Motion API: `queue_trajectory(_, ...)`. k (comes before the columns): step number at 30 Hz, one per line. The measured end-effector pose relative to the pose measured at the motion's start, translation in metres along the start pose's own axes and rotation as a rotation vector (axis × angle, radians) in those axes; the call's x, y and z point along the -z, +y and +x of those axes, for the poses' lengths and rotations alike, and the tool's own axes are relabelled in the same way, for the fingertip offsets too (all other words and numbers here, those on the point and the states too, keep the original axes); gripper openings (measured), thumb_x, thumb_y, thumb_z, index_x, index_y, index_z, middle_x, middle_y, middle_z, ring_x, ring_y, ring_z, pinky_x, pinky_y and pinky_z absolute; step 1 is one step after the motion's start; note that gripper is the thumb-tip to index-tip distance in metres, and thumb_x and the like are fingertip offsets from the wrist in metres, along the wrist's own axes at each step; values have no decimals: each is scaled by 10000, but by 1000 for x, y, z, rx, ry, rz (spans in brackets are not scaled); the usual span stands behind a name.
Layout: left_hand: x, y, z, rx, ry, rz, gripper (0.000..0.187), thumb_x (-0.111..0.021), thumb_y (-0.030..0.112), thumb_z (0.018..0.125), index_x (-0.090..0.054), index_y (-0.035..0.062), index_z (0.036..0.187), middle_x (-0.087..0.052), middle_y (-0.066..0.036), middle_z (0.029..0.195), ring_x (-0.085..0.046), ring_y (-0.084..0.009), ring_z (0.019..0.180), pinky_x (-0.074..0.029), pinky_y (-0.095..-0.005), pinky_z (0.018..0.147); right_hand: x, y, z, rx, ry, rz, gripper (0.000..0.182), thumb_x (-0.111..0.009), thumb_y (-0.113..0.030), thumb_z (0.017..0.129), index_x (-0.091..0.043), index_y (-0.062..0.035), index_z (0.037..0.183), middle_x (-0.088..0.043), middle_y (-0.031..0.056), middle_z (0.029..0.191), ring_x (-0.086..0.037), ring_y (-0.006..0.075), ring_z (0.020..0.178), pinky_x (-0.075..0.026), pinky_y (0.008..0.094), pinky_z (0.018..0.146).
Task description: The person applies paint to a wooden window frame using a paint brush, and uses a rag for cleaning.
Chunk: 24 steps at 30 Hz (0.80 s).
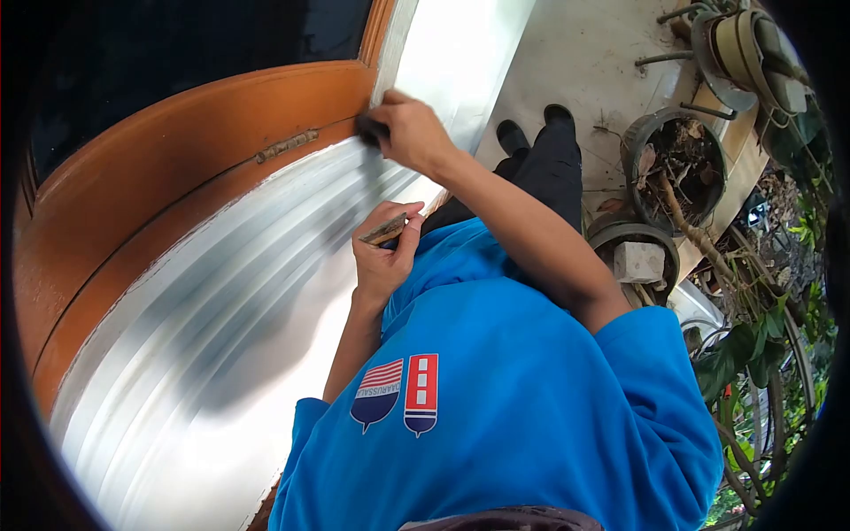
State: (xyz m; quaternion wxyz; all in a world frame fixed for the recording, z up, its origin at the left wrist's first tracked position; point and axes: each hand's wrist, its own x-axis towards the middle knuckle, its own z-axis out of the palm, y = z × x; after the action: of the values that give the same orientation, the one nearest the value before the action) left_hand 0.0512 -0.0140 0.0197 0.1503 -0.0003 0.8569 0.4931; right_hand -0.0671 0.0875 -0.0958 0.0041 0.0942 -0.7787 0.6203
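My right hand (pixel 412 133) is closed around a dark object (pixel 372 130), smeared by motion, at the edge of the orange-brown wooden frame (pixel 212 124). A blurred greyish streak runs down from that object. Lower down, my left hand (pixel 382 252) pinches a small flat piece (pixel 385 231) with a brown, worn-looking surface, between thumb and fingers. What the piece is, I cannot tell. Both hands are over the white ridged moulding (pixel 239 265) that curves beside the frame.
A metal hinge (pixel 286 145) sits on the wooden frame beside dark glass (pixel 204 62). My shoes (pixel 512 137) are on the pale floor (pixel 575 62). To the right are a pot with dry leaves (pixel 677 168), a pale block (pixel 639 262) on another pot, and plants (pixel 753 350).
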Motion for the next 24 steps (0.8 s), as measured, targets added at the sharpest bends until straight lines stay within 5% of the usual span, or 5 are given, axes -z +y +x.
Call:
queue_trajectory(4,2,1,2,-15,20,-30,222,-601,-62,893,-688,-9,1091,-646,-60,906,-559,-66,704,-435,-207,610,5,-7,14,-170,221,-50,249,-678,-29,724,-709,-29,971,-615,174,910,-650,385,793,-550,447,740)
queue_trajectory(8,-2,-1,-2,120,123,-90,235,-624,-46,869,-673,-11,1095,-635,-33,866,-561,-71,694,-446,-213,628,-12,-4,4,-40,-141,-123,236,-697,-48,733,-707,-33,968,-611,168,912,-649,381,798,-547,435,744)
queue_trajectory(18,-16,-26,18,160,-25,-370,366,-487,177,993,-536,-31,1291,-591,-92,1048,-554,-114,786,-454,-264,732,91,1,-97,-248,-78,191,387,-634,-70,835,-619,14,1212,-661,182,1053,-658,305,958,-518,356,839)
queue_trajectory(21,-46,-32,26,145,29,-206,454,-501,244,1034,-472,-9,1410,-624,-116,1148,-599,-203,1038,-457,-307,927,87,-11,-122,-614,-175,1156,501,-590,-87,875,-544,-8,1367,-658,110,1144,-602,213,1074,-448,319,961)
queue_trajectory(24,-50,-29,29,196,-47,-38,442,-542,300,1028,-538,-6,1349,-662,-159,1180,-621,-228,1104,-465,-328,954,96,-17,-127,-657,-327,1041,491,-523,-48,899,-516,20,1386,-617,80,1208,-553,171,1128,-449,311,976)
